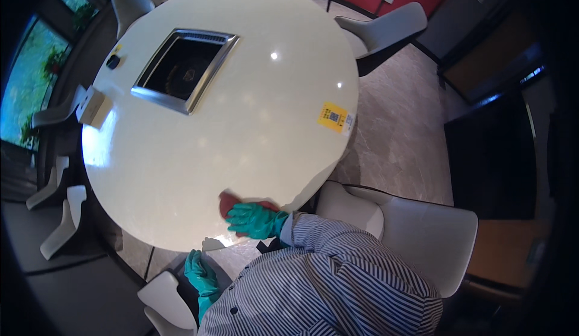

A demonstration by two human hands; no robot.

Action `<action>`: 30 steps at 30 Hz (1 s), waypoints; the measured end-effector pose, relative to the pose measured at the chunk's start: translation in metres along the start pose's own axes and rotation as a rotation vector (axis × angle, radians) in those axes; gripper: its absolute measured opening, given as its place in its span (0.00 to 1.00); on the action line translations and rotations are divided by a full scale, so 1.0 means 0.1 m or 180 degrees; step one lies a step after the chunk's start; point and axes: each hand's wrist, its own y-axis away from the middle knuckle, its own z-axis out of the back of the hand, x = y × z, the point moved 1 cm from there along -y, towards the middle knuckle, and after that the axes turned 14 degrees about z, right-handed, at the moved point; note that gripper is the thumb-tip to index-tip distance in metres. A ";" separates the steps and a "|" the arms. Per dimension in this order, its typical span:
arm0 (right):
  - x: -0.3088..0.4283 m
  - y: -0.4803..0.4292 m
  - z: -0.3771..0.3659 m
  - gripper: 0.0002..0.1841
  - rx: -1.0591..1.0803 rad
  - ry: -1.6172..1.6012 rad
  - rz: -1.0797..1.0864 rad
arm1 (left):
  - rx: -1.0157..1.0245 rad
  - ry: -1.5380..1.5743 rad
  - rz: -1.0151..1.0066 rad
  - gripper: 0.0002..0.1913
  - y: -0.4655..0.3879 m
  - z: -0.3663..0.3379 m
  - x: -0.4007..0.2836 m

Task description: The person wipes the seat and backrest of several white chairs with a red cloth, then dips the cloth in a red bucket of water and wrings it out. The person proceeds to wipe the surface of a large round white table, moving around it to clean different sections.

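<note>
A red cloth (229, 201) lies on the near part of a round, pale, glossy table (271, 155). Over it is my right hand (253, 220) in a green rubber glove, holding the cloth against the tabletop; the hand covers much of the cloth. My left hand (200, 272), gloved in the same green, hangs just off the table's near edge, its fingers extended and nothing visible in it. Set into the far left part of the tabletop is a square steel-framed grill or cooker (185, 69) with a dark interior.
A white box (93, 107) and a small black object (113, 61) stand near the left rim. A yellow sticker with a printed code (334, 117) is at the right rim. Pale chairs surround the table, including one close on my right (425, 236) and one at lower left (167, 300).
</note>
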 end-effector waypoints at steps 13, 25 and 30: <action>-0.96 1.40 1.82 0.31 -0.0027 0.1569 -0.2062 | 0.2689 0.0180 -0.0582 0.08 -0.59 -1.27 -1.72; -3.34 1.78 2.74 0.30 0.0370 0.1662 -0.2285 | 0.2452 -0.1129 0.0745 0.23 -0.88 -1.57 -2.15; -4.18 1.89 2.93 0.33 0.0272 0.1826 -0.2678 | 0.2545 -0.0972 0.1677 0.32 -0.86 -1.59 -2.31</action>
